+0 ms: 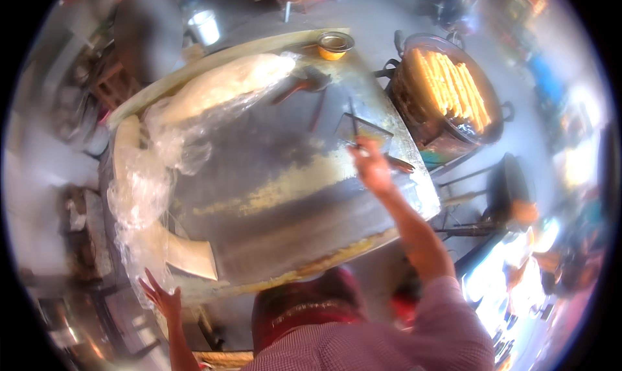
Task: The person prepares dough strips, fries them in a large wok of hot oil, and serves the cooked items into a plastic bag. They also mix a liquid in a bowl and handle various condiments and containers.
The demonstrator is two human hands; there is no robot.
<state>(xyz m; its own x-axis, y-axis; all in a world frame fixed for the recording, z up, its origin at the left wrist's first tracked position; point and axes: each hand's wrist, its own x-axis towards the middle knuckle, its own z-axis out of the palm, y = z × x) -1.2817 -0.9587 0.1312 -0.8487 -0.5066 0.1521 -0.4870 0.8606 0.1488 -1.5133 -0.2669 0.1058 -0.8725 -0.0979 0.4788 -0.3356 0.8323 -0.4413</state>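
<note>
My right hand (373, 169) is closed around a thin dark rod (353, 113), blurred by motion, over a small rectangular metal tray (367, 128) at the right of the metal-topped table (233, 186). Beside that hand lies a tool with a brown handle (401, 164). At the front left corner, my left hand (164, 298) spreads its fingers by clear plastic film (141, 196), holding nothing; contact with the film is unclear. The film partly covers a strip of pale dough (192, 254) with a cut end. A long dough mass (228, 84) lies along the far side, partly wrapped.
A red-handled tool (294, 91) and a thin stick (318, 111) lie mid-table. A bowl (335, 43) stands at the far corner. Right of the table, a deep pan (418, 113) holds several golden fried dough sticks (449, 86). Nearer is a dark round pan (505, 191).
</note>
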